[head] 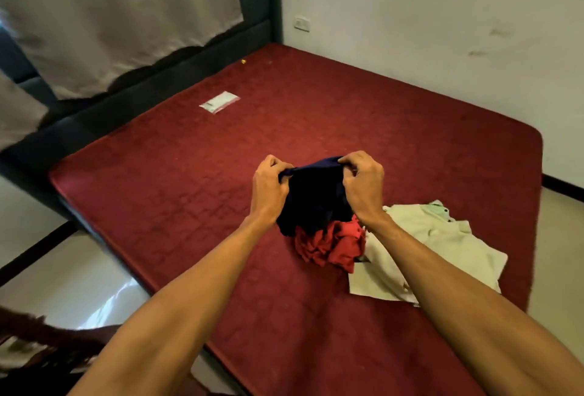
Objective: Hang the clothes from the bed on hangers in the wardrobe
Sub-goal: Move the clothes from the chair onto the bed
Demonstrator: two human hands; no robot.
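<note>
A wide bed with a dark red quilted mattress fills most of the view, set against a white wall with a dark padded headboard at the far end. A grey curtain hangs over the headboard side. On the mattress, near the front right, lies a pale cream shirt, spread flat and rumpled. Just to its left, touching it, sits a crumpled red garment. Held up above the red one is a dark navy garment, bunched and hanging down so that its lower edge meets the red cloth. The left hand grips the navy garment's top edge with curled fingers; the right hand pinches the same edge at the other side, fingers curled round the fabric. Farther back on the mattress lies a small clear plastic packet, well apart from the clothes. A white wall socket sits near the bed's far corner.
</note>
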